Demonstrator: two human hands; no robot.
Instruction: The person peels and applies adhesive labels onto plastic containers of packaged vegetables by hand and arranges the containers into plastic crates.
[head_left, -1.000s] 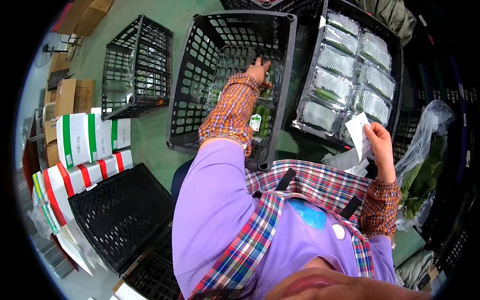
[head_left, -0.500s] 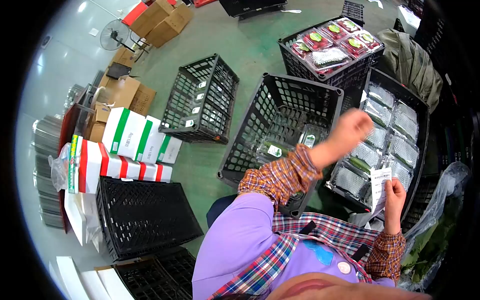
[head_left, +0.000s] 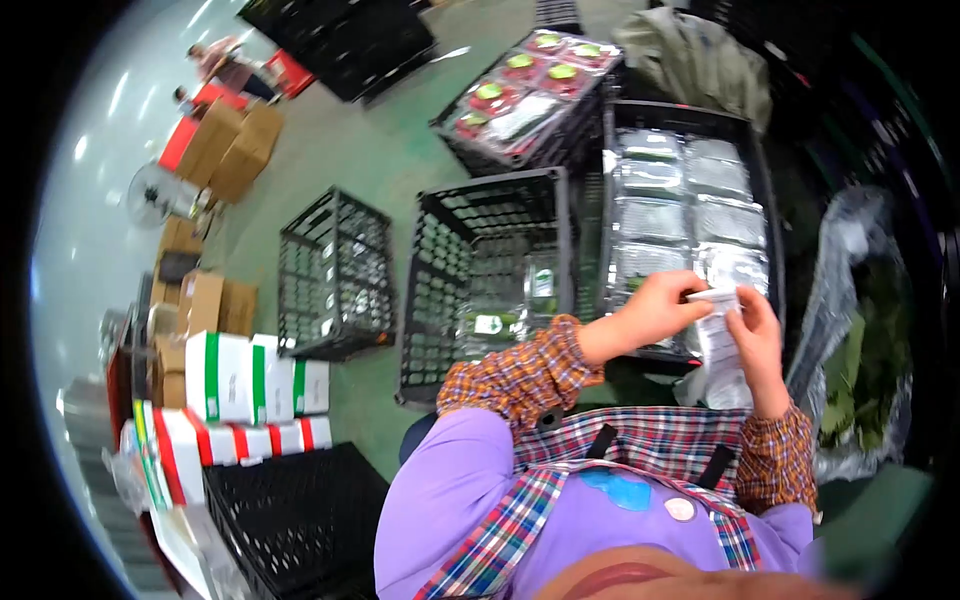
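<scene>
My left hand (head_left: pixel 652 316) has its fingers pinched at the top edge of a white printed paper strip (head_left: pixel 718 352). Gripping the same paper from the right is my right hand (head_left: pixel 757 343). Both hands are over the near end of a black crate (head_left: pixel 765 225) that holds two rows of clear-wrapped packs (head_left: pixel 650 218) with white netting. To its left, a deeper black crate (head_left: pixel 410 300) contains clear packs of green vegetables, some with white and green labels (head_left: pixel 488 324). My left sleeve hides part of that crate's near end.
Behind stands a crate of red produce packs (head_left: pixel 520 95). A smaller black crate (head_left: pixel 335 270), white boxes (head_left: pixel 230 375) and an upturned black crate (head_left: pixel 300 510) are on the left. Leafy greens in plastic (head_left: pixel 850 380) lie right. A person (head_left: pixel 225 65) is far back left.
My left hand has left the deep crate and moved right to the paper, where it now pinches the top edge. My right hand still holds the paper. The camera view has shifted.
</scene>
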